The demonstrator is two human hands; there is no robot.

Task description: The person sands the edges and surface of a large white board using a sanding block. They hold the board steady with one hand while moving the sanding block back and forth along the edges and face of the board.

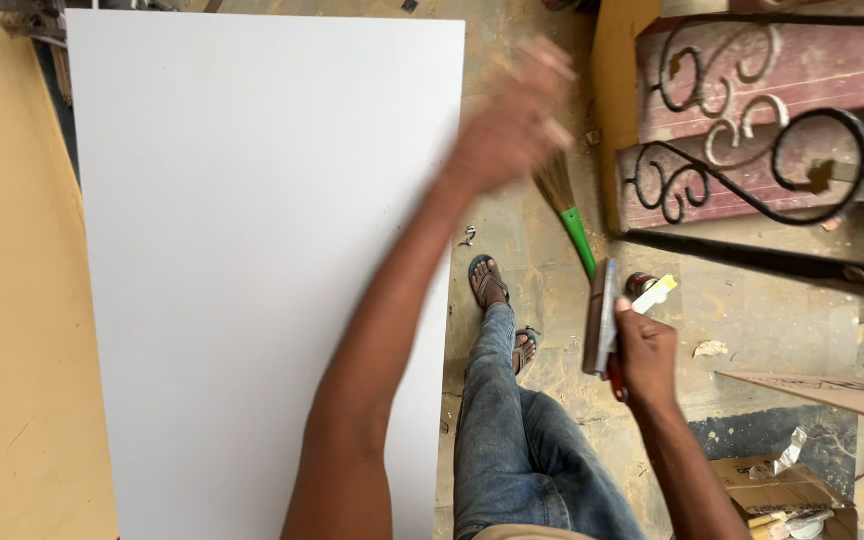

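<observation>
A large white board (pixel 252 250) lies flat below me and fills the left and middle of the view. My left hand (pixel 514 118) reaches out past the board's far right edge; it is blurred, and whether it holds anything I cannot tell. My right hand (pixel 644 352) is off the board's right side, above the floor, shut on a flat wooden block (pixel 600 318) with a metal edge, together with a small red-handled tool with a pale tip (pixel 654 294). My legs in jeans and sandals (pixel 500 300) stand beside the board.
A tan sheet (pixel 7 300) lies under the board at left. A broom with a green handle (pixel 570 215) rests on the dusty floor. Black scrolled iron railing (pixel 772 160) and reddish steps are at right. A cardboard box (pixel 787 492) with scraps is at lower right.
</observation>
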